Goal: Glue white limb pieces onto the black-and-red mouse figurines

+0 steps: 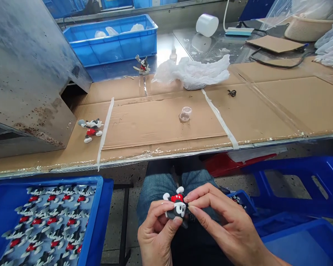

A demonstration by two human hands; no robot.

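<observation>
Low in the middle of the frame, over the person's lap, the left hand [155,231] and the right hand [227,225] are both closed on a small mouse figurine [178,207]. It is pinched between thumbs and fingertips with its red shorts uppermost. It sits below and in front of the bench edge [183,152], clear of it. At lower left a blue tray [101,218] packed with like figurines lies just beside the left knee, and at lower right blue crates [308,177] crowd the other side. On the cardboard top [280,107] a loose figurine [91,129] lies near the grey machine housing [24,74] at left. A clear cup [185,114] stands mid-frame with open board around it, and a crumpled white bag [194,72] lies behind.
</observation>
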